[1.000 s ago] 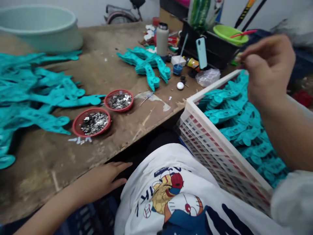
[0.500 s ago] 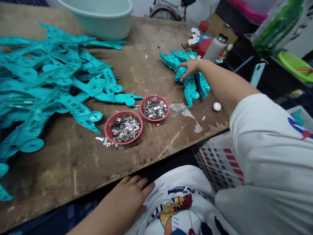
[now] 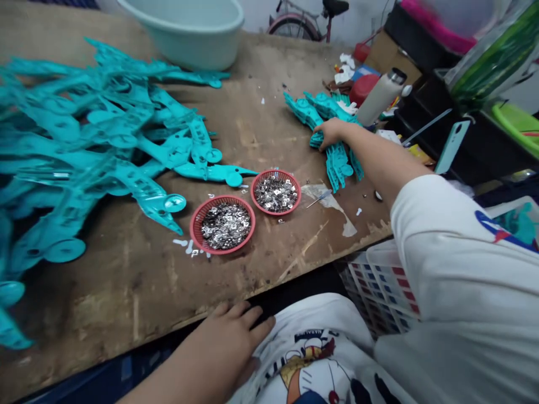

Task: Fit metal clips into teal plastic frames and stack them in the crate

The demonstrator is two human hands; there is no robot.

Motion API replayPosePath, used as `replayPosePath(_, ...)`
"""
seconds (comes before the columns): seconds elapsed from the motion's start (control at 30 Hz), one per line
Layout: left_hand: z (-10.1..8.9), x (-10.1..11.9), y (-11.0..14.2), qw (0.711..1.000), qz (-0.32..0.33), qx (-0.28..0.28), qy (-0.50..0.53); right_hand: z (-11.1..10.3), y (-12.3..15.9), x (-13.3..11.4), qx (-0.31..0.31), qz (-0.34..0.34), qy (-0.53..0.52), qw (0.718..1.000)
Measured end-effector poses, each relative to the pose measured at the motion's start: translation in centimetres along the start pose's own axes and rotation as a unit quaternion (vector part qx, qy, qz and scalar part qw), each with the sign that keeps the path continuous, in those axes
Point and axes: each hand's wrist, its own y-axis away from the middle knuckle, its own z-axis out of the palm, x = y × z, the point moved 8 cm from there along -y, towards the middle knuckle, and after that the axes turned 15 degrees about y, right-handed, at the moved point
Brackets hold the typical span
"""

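Note:
My right hand (image 3: 332,133) reaches across the worn wooden table (image 3: 126,297) and closes over a small stack of teal plastic moulded parts (image 3: 332,163). Thumb and fingers lie on either side of the top pieces. A much larger heap of the same teal parts (image 3: 92,140) lies at the table's left. Between the heap and the stack stand two red mesh baskets (image 3: 222,225) (image 3: 275,192) full of small silver metal pieces. My left hand (image 3: 227,342) rests at the table's front edge on my white printed shirt, its fingers apart and holding nothing.
A pale green plastic basin (image 3: 181,33) stands at the table's far edge. A steel flask (image 3: 379,104), a phone (image 3: 451,147) and assorted small items crowd the back right. A white plastic crate (image 3: 379,292) of teal parts sits low at my right, partly behind my sleeve.
My right arm has swung from above the crate to the small teal stack on the table, and the hand has settled onto it. The view has turned, leaving the crate mostly hidden. My left hand stays low.

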Motion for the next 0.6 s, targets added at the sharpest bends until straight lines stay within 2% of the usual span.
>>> replayPosePath(0.17,-1.0,-0.2,0.1,0.999,0.013,0.049,-0.016,-4.0,3.4,-1.1,0.026,0.007,-0.016,1.000)
replayPosePath(0.27,-1.4,-0.1,0.1,0.997,0.030,0.063,-0.026,-6.3,5.6,0.1,0.052,0.026,-0.030,0.998)
replayPosePath(0.37,-2.4,0.7,0.2,0.992,0.081,0.098,-0.025,-9.2,8.8,1.7,0.125,0.020,-0.094,0.988)
replayPosePath(0.5,-4.4,1.3,0.8,0.971,0.159,0.179,-0.028,-13.1,14.9,2.2,0.231,-0.014,-0.194,0.953)
replayPosePath(0.6,-5.1,1.0,1.4,0.956,0.191,0.218,-0.051,-15.3,21.2,1.5,0.307,-0.071,-0.277,0.908)
